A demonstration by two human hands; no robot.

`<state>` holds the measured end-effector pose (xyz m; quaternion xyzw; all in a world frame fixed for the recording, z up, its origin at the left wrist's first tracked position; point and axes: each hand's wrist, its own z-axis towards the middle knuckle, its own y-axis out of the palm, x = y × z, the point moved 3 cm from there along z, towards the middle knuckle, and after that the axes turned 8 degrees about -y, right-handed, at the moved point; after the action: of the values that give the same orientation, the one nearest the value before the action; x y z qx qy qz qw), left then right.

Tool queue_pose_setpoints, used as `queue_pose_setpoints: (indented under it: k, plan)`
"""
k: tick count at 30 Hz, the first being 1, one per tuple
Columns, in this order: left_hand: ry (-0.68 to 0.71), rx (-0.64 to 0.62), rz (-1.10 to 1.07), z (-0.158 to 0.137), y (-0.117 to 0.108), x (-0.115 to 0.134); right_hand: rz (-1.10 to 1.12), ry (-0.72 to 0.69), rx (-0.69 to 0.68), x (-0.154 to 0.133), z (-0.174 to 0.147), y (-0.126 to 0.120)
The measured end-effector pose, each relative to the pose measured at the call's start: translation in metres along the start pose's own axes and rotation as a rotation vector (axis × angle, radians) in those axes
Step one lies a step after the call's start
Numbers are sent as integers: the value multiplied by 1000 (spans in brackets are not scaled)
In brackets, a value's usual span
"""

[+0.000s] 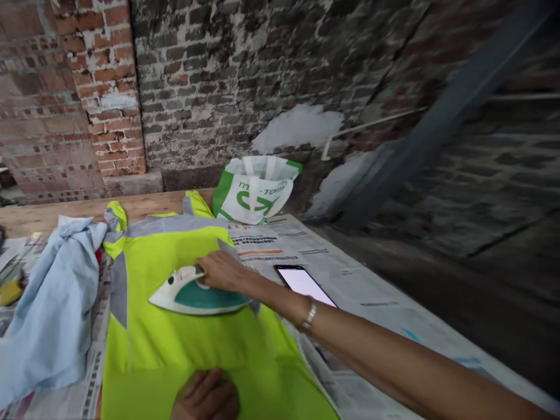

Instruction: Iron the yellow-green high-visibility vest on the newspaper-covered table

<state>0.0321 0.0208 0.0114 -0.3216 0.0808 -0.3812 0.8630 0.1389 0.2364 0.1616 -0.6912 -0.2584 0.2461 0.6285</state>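
A neon-yellow shirt (175,251) with grey panels lies spread in front of me. My right hand (223,271) is wrapped round the handle of a white and teal clothes iron (205,296). The iron lies on the middle of the shirt, its tip pointing left. At the bottom centre my left hand (207,394) rests on the lower part of the shirt, fingers curled; the fingertips are hidden, so I cannot tell whether cloth is pinched in them.
Newspaper (315,245) covers the table. A phone (306,284) with a lit screen lies beside my right forearm. Behind the shirt stands a white and green bag (258,189). A light blue garment (61,297) lies on the left. A brick wall (210,87) rises behind the table.
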Motion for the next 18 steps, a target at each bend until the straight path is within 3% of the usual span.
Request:
queue_pose_setpoints:
  k: [3, 6, 9, 18]
  plan:
    - [-28, -171, -111, 9, -18, -2, 14, -22, -40, -30, -35, 4]
    - [-53, -192, -151, 10, -20, -1, 8, 6, -26, -40, -36, 6]
    - [-51, -115, -140, 11, -17, 2, -20, 68, 42, -33, -5, 6]
    - [-34, 17, -114, 15, -14, 4, -24, 205, 275, 13, 128, -12]
